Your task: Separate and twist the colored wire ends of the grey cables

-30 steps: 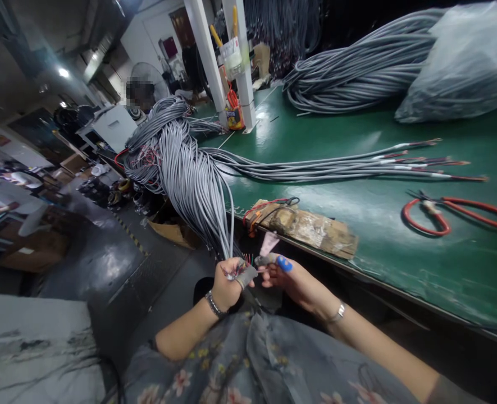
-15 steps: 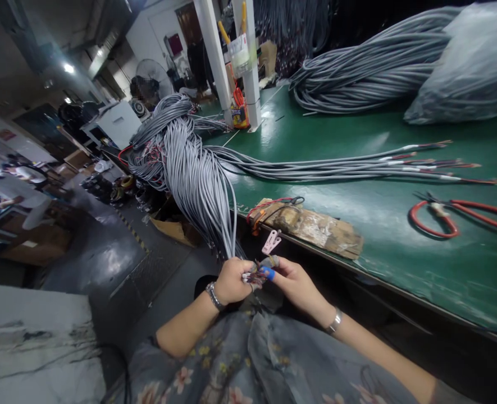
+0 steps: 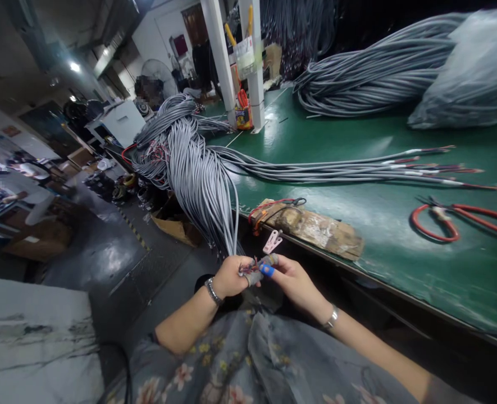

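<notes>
My left hand (image 3: 231, 276) is closed around the ends of a few grey cables (image 3: 234, 230) that hang down from the big bundle (image 3: 197, 168). Thin dark red and brown wires (image 3: 249, 269) stick out of that fist. My right hand (image 3: 288, 275), with blue tape on the thumb and wrapped fingertips, pinches at these wire ends, its fingertips touching the left hand's fingers. Exactly which wire it grips is hidden. A pink clothes peg (image 3: 272, 241) sits at the table edge just above the right hand.
On the green table (image 3: 400, 219) lie a worn wooden block (image 3: 319, 227), red-handled pliers (image 3: 436, 219) and cables with stripped ends (image 3: 349, 171). A coiled cable bundle (image 3: 370, 67) and a plastic bag (image 3: 471, 73) lie behind. A white post (image 3: 254, 84) stands at the back.
The right fingertips have shifted slightly on the wires, and fewer wire ends show between the hands. The left hand keeps its grip. The camera view has tilted a little.
</notes>
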A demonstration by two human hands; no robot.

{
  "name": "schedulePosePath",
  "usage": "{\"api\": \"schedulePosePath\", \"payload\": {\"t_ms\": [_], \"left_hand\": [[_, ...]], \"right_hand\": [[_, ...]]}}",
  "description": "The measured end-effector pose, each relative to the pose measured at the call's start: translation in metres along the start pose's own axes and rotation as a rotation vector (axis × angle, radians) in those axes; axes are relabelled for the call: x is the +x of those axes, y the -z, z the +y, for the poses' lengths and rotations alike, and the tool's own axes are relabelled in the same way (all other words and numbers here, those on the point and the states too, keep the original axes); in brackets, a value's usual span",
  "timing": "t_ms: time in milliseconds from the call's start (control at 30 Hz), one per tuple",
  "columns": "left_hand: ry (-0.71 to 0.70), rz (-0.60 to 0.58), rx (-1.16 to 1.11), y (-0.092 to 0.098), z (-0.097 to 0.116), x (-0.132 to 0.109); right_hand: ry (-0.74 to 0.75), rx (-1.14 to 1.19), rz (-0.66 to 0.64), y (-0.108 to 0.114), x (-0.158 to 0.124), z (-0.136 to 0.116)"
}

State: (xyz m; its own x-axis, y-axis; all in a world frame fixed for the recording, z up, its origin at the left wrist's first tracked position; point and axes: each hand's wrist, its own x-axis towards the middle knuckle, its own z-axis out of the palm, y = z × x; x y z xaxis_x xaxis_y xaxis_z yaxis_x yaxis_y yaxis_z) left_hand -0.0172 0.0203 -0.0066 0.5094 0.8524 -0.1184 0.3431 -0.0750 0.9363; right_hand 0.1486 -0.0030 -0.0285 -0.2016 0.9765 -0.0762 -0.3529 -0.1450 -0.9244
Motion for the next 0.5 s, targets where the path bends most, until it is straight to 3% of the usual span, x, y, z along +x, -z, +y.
{"api": "schedulePosePath", "payload": {"t_ms": [67, 267, 500], "left_hand": [[-0.001, -0.001, -0.002, 0.0, 0.0, 0.0], [-0.018, 0.267, -0.15, -0.013, 0.007, -0.002], [-0.018, 0.415, -0.279, -0.022, 0.008, 0.001]], "right_hand": [[-0.016, -0.007, -0.018, 0.0, 0.002, -0.002], [0.007, -0.008, 0.056, -0.004, 0.005, -0.006], [0.016, 0.031, 0.11, -0.007, 0.005, -0.001]]}}
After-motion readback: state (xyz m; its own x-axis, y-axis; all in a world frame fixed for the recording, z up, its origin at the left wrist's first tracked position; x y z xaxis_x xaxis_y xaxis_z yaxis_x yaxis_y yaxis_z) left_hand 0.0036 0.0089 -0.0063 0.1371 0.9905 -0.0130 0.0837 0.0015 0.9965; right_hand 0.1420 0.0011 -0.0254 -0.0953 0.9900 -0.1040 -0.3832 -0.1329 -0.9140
